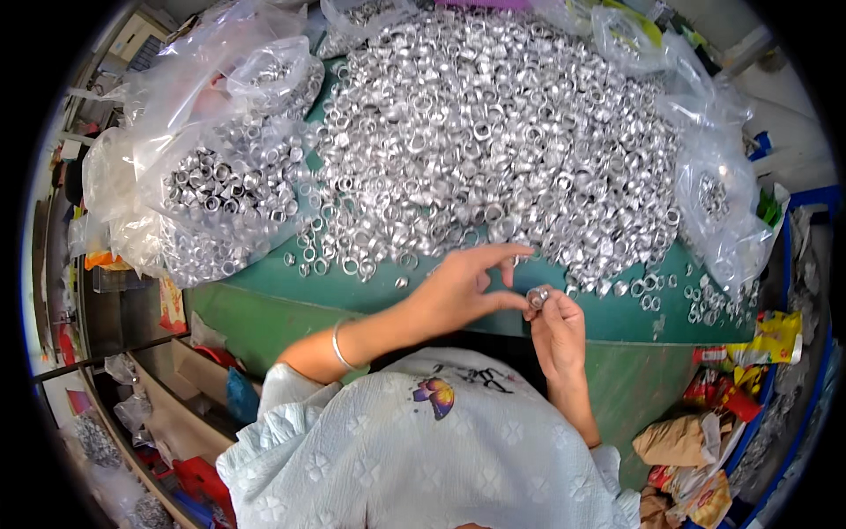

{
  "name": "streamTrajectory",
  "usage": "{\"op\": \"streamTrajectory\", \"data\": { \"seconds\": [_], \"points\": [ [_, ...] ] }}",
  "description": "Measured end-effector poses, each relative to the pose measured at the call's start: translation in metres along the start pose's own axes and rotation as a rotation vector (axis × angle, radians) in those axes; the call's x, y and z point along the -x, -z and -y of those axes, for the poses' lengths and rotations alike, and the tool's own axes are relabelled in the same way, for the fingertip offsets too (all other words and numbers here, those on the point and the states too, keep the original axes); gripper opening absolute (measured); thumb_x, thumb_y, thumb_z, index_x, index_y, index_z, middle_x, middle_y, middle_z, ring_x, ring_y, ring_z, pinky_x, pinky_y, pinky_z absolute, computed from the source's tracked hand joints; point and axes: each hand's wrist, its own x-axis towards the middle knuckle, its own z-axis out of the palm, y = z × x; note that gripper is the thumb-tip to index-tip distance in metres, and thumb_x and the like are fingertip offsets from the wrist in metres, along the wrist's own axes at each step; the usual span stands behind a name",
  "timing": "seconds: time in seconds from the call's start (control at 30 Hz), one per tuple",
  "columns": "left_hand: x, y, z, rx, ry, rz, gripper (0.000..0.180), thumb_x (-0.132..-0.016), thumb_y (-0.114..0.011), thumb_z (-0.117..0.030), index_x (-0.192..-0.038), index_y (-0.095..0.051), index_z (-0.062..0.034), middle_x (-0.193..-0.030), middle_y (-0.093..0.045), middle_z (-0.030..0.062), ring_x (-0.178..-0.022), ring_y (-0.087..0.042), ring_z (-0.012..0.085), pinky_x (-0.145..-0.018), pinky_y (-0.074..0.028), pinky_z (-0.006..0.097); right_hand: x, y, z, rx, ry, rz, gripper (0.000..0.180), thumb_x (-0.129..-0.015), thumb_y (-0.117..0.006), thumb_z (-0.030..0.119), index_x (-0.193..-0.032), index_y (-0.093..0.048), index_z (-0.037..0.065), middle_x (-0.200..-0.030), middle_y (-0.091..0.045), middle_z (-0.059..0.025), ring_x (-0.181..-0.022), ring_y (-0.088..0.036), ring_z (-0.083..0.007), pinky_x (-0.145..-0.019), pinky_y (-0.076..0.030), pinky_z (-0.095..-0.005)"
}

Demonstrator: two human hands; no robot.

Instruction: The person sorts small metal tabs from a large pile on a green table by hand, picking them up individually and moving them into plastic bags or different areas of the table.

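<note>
My right hand [559, 328] pinches a small silver metal ring [537, 298] just off the front edge of the pile. My left hand [463, 284] has its thumb and forefinger spread apart in a curve, with nothing seen between them. The left thumb tip comes right up to the ring; I cannot tell whether it touches. Beyond both hands, a large heap of similar silver rings [493, 132] covers much of the green tabletop [291, 295].
A clear plastic bag of rings [233, 181] lies at the left of the heap, and another clear bag [718, 198] at the right. Loose rings [718, 300] are scattered near the right front edge. Cardboard boxes [167, 379] stand at lower left, packets [775, 339] at lower right.
</note>
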Motion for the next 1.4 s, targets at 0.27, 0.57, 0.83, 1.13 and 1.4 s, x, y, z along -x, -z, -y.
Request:
{"op": "streamTrajectory", "data": {
  "seconds": [0.27, 0.57, 0.83, 1.13, 1.4],
  "points": [
    [0.044, -0.037, 0.032, -0.003, -0.173, -0.260, 0.038, -0.068, -0.070, -0.002, -0.105, -0.062, -0.0067, -0.080, -0.054, 0.0020, -0.054, -0.034, 0.0081, -0.047, -0.031, 0.021, 0.017, -0.027, -0.007, 0.518, 0.137, 0.084, 0.010, -0.084, -0.053, 0.000, -0.087, -0.059, -0.007, -0.089, -0.056, -0.0083, -0.080, -0.053, -0.0139, -0.073, -0.041, -0.0226],
    [0.059, -0.032, 0.035, 0.205, 0.029, -0.174, 0.034, -0.074, -0.065, 0.000, -0.107, -0.060, -0.0065, -0.081, -0.053, -0.0020, -0.050, -0.030, 0.0044, -0.045, -0.027, 0.019, 0.024, -0.031, -0.010, 0.684, 0.258, 0.040, 0.009, -0.082, -0.055, 0.000, -0.089, -0.058, -0.005, -0.084, -0.055, -0.0071, -0.075, -0.051, -0.0121, -0.069, -0.040, -0.0214],
    [0.094, -0.029, 0.063, 1.099, 0.524, -0.151, 0.016, -0.089, -0.051, -0.016, -0.079, -0.050, -0.0036, -0.063, -0.040, -0.0026, -0.045, -0.028, 0.0052, -0.041, -0.023, 0.019, -0.006, -0.028, -0.029, 1.209, 0.385, 0.077, 0.033, -0.070, -0.066, 0.003, -0.102, -0.056, 0.002, -0.091, -0.057, -0.0105, -0.081, -0.053, -0.0211, -0.066, -0.041, -0.0288],
    [0.095, -0.027, 0.075, 0.677, 0.421, -0.337, 0.028, -0.093, -0.043, -0.019, -0.111, -0.053, -0.0004, -0.074, -0.053, 0.0017, -0.049, -0.033, 0.0020, -0.042, -0.026, 0.015, -0.027, -0.033, -0.054, 1.461, 0.683, 0.217, 0.020, -0.067, -0.064, -0.002, -0.086, -0.057, -0.001, -0.087, -0.055, -0.0113, -0.080, -0.052, -0.0284, -0.068, -0.042, -0.0346],
    [0.076, -0.015, 0.078, 0.942, 0.475, 0.126, 0.030, -0.087, -0.055, -0.026, -0.104, -0.058, -0.0017, -0.073, -0.051, -0.0025, -0.051, -0.030, 0.0001, -0.041, -0.022, 0.016, -0.005, -0.042, -0.036, 1.264, 0.729, 0.336, 0.016, -0.066, -0.060, -0.008, -0.081, -0.060, -0.003, -0.081, -0.056, -0.0088, -0.069, -0.051, -0.0228, -0.061, -0.042, -0.0326]
  ]
}}
